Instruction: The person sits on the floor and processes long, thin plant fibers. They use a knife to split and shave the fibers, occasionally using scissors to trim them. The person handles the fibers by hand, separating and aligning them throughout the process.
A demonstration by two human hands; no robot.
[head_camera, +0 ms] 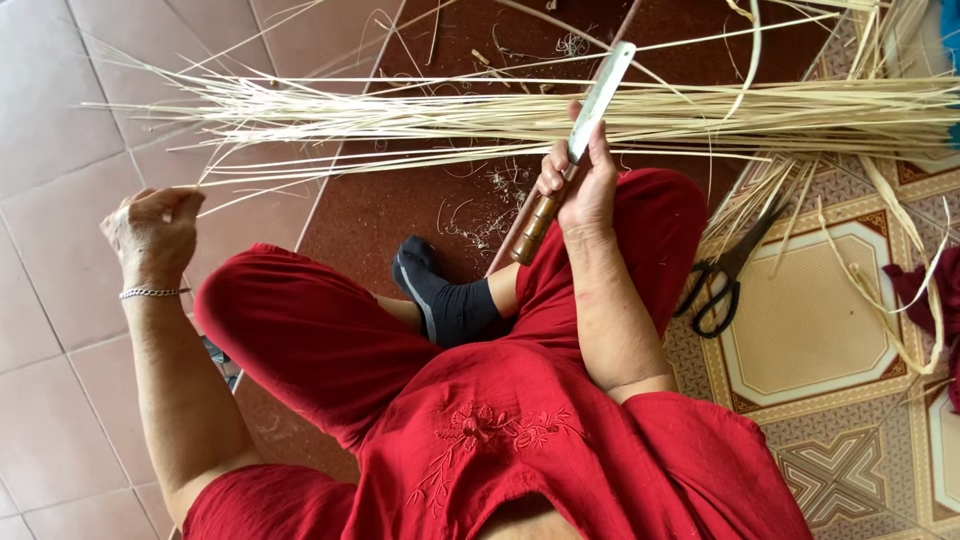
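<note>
The right hand was clamped on a knife with a wooden handle, blade pointing to one o'clock over the bundle of pale strips on the floor. The left hand, at nine o'clock, pinched one thin strip. Black scissors lay at three o'clock.

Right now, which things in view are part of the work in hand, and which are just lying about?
In use:
- knife, gripped by the right hand
- thin pale strip, pinched by the left hand
- bundle of pale strips, across the floor in front

Lying about:
- black scissors on the patterned floor
- dark red cloth at the right edge
- curled shavings
</note>
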